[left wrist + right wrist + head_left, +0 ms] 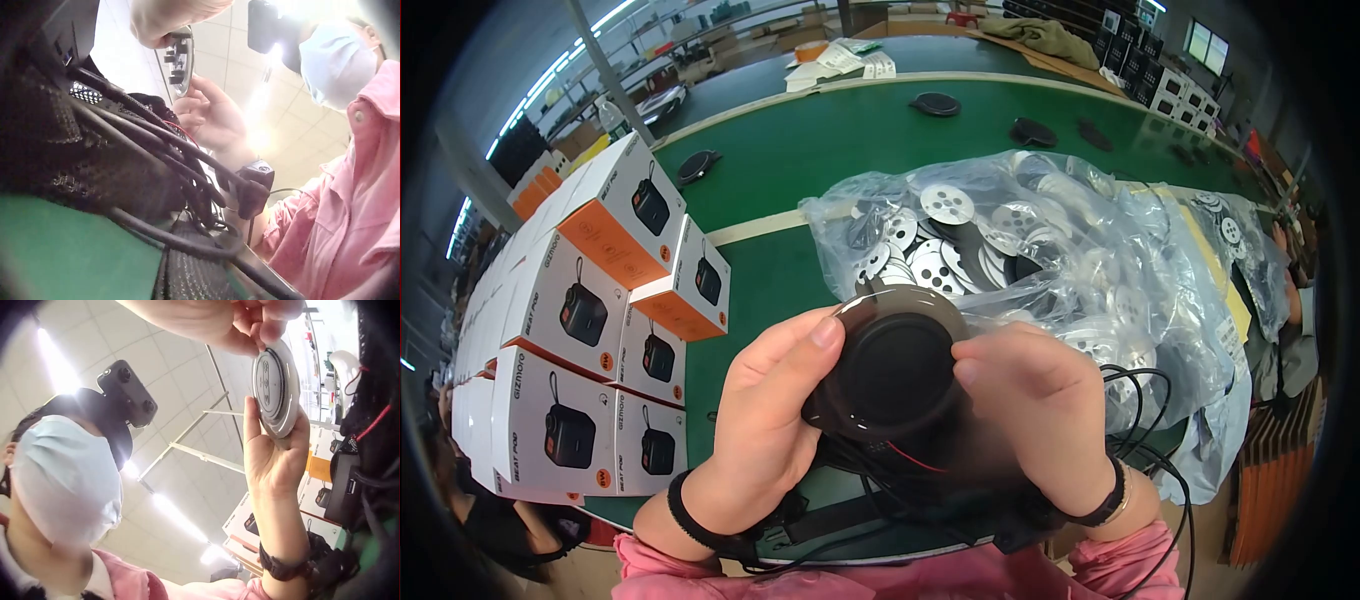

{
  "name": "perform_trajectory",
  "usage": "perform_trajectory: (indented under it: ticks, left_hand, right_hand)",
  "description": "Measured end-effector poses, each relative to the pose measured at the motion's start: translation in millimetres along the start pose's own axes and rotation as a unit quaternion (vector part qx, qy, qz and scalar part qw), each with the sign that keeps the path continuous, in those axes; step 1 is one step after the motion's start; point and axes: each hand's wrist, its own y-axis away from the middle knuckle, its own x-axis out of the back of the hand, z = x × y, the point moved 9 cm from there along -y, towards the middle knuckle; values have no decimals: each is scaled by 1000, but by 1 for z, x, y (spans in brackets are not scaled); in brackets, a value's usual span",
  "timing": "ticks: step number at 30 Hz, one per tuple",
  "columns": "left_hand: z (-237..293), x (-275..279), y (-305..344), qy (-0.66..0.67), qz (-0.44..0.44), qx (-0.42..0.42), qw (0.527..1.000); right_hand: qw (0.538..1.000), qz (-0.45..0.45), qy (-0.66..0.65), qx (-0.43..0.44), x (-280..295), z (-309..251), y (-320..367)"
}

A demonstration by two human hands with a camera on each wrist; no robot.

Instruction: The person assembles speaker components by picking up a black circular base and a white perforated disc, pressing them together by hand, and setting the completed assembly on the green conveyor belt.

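Note:
A round black disc-shaped device (897, 370) with a glossy, see-through brownish rim is held up in front of the body. My left hand (775, 400) grips it along its left side, thumb on the rim. At the opposite edge, my right hand (1040, 390) pinches the rim between thumb and curled fingertips. Seen from the right wrist, the device (270, 387) shows a grey face with a row of button marks. Edge-on in the left wrist view, the device (181, 62) has dark blocks standing out from one side.
Printed boxes (560, 310) are stacked at the left. A clear plastic bag (1040, 230) of white discs with holes lies behind the hands. Black cables (1140, 400) hang at the right. Similar dark round pieces (935, 103) lie on the green table (800, 140).

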Motion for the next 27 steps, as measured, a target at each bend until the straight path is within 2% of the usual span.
perform_trajectory:
  ticks: [7, 10, 12, 13, 15, 16, 19, 20, 21, 22, 24, 25, 27]
  left_hand:
    - [2, 0, 3, -31, 17, -25, 999]
    - [3, -1, 3, -41, 8, -27, 999]
    - [2, -3, 3, -32, 9, -24, 999]
    - [2, -3, 3, -21, 13, -22, 999]
    - [1, -3, 3, -6, 8, -12, 1000]
    - [0, -4, 2, 8, 4, -2, 1000]
    - [-2, -4, 2, 21, -4, 24, 999]
    - [-1, -3, 1, 22, -3, 24, 999]
    - [-2, -4, 1, 28, -10, 34, 999]
    - [-3, -5, 0, 33, -18, 44, 998]
    - [-3, -5, -1, 34, -17, 51, 998]
    - [-4, -5, -1, 33, -17, 58, 998]
    - [-6, -4, -1, 24, -12, 65, 998]
  right_hand:
    - [1000, -1, 2, -10, -1, 3, 0]
    - [998, 6, -26, -53, 1, 9, 0]
    - [977, 11, 176, 118, 0, -23, -1]
    - [977, 12, 176, 118, 2, -23, -1]
    - [944, 3, 253, 212, -2, -37, 4]
    - [944, 2, 252, 211, -3, -37, 3]
    - [967, 0, 174, 187, -4, -38, -2]
    - [996, -69, -40, 27, -11, -15, -7]
    - [949, -133, -250, -135, -28, 4, -2]
    - [949, -135, -250, -137, -25, 2, -4]
    - [895, -210, -293, -263, -36, 13, 7]
    - [895, -211, -292, -263, -38, 13, 7]
    - [920, -231, -236, -212, -41, 7, 5]
